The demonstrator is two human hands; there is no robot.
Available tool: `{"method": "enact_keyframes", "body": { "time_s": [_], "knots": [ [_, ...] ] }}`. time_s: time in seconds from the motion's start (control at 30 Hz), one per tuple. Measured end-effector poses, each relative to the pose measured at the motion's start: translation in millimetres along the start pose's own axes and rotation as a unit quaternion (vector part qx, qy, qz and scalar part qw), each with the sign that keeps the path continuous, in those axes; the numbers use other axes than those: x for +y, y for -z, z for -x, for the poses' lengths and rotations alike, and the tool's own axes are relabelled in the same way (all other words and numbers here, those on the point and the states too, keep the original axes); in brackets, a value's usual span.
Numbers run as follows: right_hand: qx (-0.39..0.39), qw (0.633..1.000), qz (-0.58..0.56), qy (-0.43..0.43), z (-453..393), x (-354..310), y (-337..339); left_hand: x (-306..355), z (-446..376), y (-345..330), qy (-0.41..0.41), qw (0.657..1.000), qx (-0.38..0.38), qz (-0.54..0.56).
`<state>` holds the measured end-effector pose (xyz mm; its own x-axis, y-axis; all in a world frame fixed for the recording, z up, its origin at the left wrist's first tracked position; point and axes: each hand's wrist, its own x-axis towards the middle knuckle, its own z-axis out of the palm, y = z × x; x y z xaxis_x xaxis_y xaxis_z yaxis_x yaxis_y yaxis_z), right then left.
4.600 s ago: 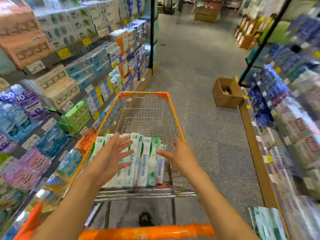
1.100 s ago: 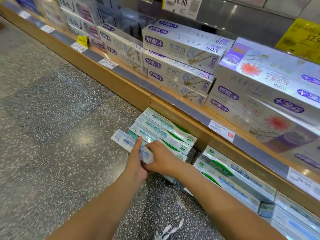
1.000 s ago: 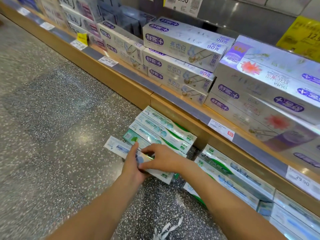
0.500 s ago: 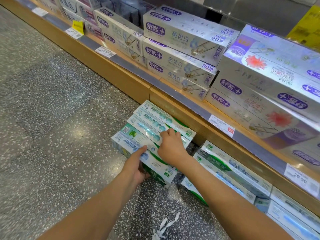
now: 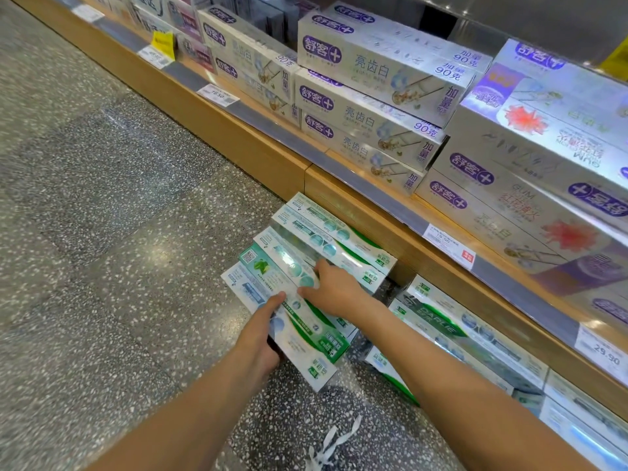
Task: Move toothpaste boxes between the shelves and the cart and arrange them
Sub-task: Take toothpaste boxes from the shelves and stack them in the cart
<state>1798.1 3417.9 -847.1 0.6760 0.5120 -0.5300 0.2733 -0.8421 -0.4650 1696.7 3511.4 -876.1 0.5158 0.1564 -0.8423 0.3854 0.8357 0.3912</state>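
Low, toothpaste box (image 5: 307,348) pinched between both hands' fingers (image 5: 276,299).

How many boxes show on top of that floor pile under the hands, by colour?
White-topped boxes: 4
Green-topped box: 1
Total: 5 showing on top; any layers beneath are mostly hidden.

Your stack of toothpaste boxes (image 5: 326,239) lies on the floor (image 5: 119,232) against the foot of the shelf (image 5: 373,195), with your left hand (image 5: 261,331) at its near side and your right hand (image 5: 334,290) on top. A second row of boxes (image 5: 469,338) lies to its right along the same foot. The shelved boxes (image 5: 370,93) are stacked above and behind both.
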Motion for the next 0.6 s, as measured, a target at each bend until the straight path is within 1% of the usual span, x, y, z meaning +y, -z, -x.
{"method": "enact_keyframes", "body": {
  "time_s": [0.07, 0.13, 0.23, 0.33, 0.4, 0.47, 0.53, 0.6],
  "knots": [
    [-0.021, 0.999, -0.05, 0.006, 3.2, 0.1, -3.1, 2.3, 1.3, 5.8, -0.003, 1.0, 0.005, -0.003],
    [-0.032, 0.991, -0.131, 0.009, 6.4, 1.2, -9.9, 5.3, 2.2, 13.6, -0.015, 1.0, 0.009, -0.013],
    [-0.02, 0.969, -0.245, 0.026, 14.0, 3.2, -24.3, 12.0, 10.2, 23.3, -0.033, 0.999, 0.004, -0.023],
    [0.0, 0.952, -0.302, 0.043, 18.6, -4.2, -22.9, 21.7, 19.6, 26.5, -0.067, 0.997, 0.006, -0.022],
    [-0.003, 0.95, -0.306, 0.059, 19.6, -19.2, -8.0, 32.6, 28.8, 23.7, -0.084, 0.996, 0.007, -0.02],
    [-0.009, 0.961, -0.264, 0.085, 19.3, -44.5, 19.7, 55.5, 44.3, 16.1, -0.11, 0.994, 0.001, -0.021],
    [-0.005, 0.968, -0.222, 0.119, 18.9, -77.4, 59.9, 87.8, 63.3, 1.5, -0.149, 0.989, -0.02, -0.013],
    [0.011, 0.964, -0.22, 0.147, 20.0, -113.3, 107.6, 129.6, 91.9, -19.7, -0.184, 0.982, -0.044, -0.005]
  ]
}}
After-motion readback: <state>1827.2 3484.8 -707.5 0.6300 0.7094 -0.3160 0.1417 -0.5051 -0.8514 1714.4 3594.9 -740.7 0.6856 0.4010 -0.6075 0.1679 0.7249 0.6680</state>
